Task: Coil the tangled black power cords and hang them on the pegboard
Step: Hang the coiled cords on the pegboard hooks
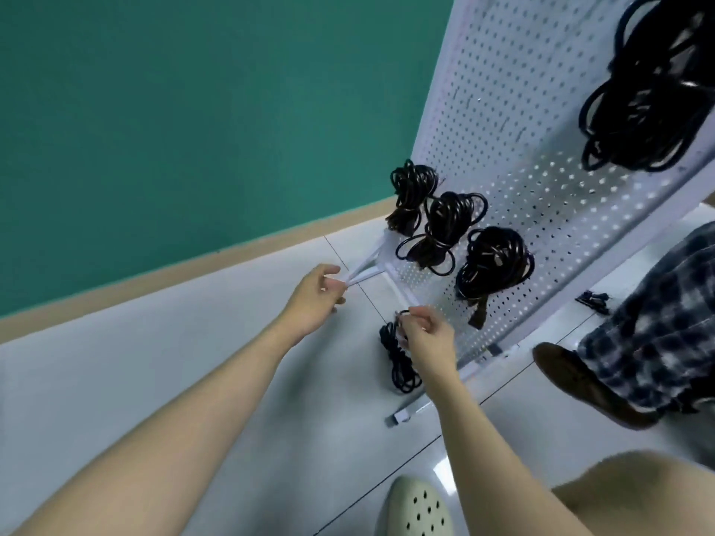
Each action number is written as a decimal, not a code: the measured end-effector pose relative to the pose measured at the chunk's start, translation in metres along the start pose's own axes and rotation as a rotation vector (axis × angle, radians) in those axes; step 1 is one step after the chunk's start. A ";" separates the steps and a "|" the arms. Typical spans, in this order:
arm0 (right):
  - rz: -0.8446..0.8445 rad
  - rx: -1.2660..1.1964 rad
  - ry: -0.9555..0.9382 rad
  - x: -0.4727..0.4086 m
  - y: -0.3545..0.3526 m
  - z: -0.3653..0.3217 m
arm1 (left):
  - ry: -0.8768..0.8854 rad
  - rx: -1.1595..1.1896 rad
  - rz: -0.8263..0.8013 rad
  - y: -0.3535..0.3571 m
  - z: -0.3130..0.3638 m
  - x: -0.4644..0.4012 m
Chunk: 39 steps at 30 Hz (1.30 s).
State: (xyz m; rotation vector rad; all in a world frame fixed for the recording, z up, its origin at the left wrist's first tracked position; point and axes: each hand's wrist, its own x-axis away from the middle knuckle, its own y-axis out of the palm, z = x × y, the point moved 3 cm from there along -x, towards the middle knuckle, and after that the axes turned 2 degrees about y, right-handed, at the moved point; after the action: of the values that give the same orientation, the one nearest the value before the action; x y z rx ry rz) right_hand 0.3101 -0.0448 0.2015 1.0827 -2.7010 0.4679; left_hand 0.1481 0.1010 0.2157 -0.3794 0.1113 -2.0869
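— Hanging from the right hand (pixel 425 334), that coiled black power cord (pixel 398 357) runs long-ways straight down toward the pale tiled floor (pixel 193 342), yes?

— Yes. The fingers pinch its top loop, and the bundle dangles below them, just beside the lower edge of the white perforated metal pegboard (pixel 541 187).

— And the left hand (pixel 317 299)?

— Fingers curled, pinching what looks like a thin white strip — a tie, I judge — and well clear of the cord, off to its left.

— So which way to the board?

— Up and to the right of the fingers. Three coiled black bundles (pixel 491 261) already hang there; the right hand is nearer, so I'd expect it to carry the loop to a free peg.
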 end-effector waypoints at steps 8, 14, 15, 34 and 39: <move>-0.082 0.441 0.189 -0.069 0.006 0.117 | -0.321 0.170 -0.065 0.059 -0.134 -0.008; -0.200 0.670 0.102 -0.127 0.022 0.158 | -0.467 0.307 -0.189 0.110 -0.188 -0.026; -0.203 0.713 0.104 -0.132 0.025 0.168 | -0.483 0.337 -0.188 0.116 -0.195 -0.030; -0.349 0.161 0.310 -0.104 0.059 0.122 | -0.412 0.440 -0.161 0.095 -0.165 -0.027; -0.366 0.110 0.083 -0.073 0.073 0.035 | -0.145 0.479 -0.045 0.045 -0.090 -0.022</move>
State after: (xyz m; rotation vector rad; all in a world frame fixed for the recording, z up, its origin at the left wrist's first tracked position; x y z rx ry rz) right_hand 0.3092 0.0395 0.1317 1.5108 -2.3546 0.5843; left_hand 0.1677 0.0898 0.1152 -0.2381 -0.4791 -2.0416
